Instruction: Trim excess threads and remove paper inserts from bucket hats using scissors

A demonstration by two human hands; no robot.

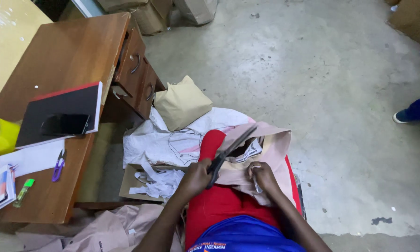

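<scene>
My left hand (196, 177) grips the handles of long black scissors (231, 150), whose blades point up and to the right over a pale pink garment (277, 142) lying on my lap. My right hand (263, 177) pinches the garment's edge, with a small white strip between the fingers. A white label (251, 151) shows inside the garment just beside the blades. My red trousers (219, 205) lie under the cloth.
A wooden desk (60, 60) with drawers stands at left, bearing a black notebook (74, 105) with a phone, a yellow tape roll (0, 136), purple snips (58, 166) and papers. A cardboard tray of white scraps (156, 182), a white sack and a beige bundle (182, 102) lie ahead. Another person's foot (415, 112) is at right.
</scene>
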